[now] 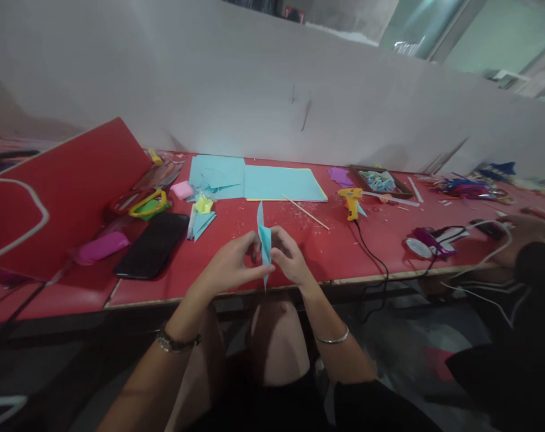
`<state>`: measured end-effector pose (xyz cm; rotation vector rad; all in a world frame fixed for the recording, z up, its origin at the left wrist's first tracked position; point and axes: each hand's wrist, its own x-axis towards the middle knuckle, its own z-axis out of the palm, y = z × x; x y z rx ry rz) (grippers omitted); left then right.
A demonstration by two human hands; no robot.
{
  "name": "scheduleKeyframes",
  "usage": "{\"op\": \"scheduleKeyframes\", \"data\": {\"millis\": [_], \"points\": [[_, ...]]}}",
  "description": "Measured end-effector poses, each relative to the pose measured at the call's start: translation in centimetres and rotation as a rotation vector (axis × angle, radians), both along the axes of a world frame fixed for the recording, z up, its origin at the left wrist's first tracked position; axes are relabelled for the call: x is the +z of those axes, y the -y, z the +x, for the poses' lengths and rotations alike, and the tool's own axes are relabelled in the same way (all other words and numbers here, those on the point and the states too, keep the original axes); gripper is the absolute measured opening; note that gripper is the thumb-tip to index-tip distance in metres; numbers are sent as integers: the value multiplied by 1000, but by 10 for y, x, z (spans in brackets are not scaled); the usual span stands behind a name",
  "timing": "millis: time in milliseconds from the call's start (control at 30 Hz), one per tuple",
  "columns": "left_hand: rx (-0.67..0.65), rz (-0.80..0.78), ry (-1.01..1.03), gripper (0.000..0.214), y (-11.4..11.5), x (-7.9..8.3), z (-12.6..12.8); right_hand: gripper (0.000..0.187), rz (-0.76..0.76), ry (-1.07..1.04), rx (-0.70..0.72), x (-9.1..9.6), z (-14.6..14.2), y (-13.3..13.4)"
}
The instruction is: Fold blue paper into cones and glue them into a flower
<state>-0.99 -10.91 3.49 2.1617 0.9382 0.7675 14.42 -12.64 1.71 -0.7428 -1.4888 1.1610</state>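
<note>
A folded piece of light-blue paper (265, 241) is held on edge between my two hands, above the front edge of the red table (227, 264). My left hand (234, 261) grips it from the left, thumb stretched along its lower part. From the other side, the fingers and thumb of my right hand (290, 255) pinch it. Beyond the hands lie flat light-blue sheets (281, 183) and a thin wooden stick (306, 212). More folded blue paper (204, 225) rests to the left, beside a yellow-green packet (204, 204).
A yellow glue gun (352, 203) with a black cord stands at right, near a tray of paper pieces (380, 181). At left are a black phone (153, 246), a magenta case (102, 248) and a raised red board (74, 192). Another person's arm (522, 234) is at far right.
</note>
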Motion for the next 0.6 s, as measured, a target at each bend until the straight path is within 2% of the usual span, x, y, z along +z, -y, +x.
{"op": "scheduleKeyframes", "data": {"millis": [67,233,333,400,533,600], "points": [[1,8,-15,32,1,3,1,41,6,14,-36,-2,0,-1],[-9,38,4,26,4,9,2,22,40,173,-234,1,-4,3],[24,17,55,28,4,8,2,23,25,238,-287,8,-5,4],[130,-6,61,32,2,8,0,24,-24,199,-351,10,0,0],[456,-42,40,33,-6,10,-17,21,-115,71,-537,5,22,-19],[534,-30,4,34,-11,10,-30,21,-209,72,-555,0,35,-30]]}}
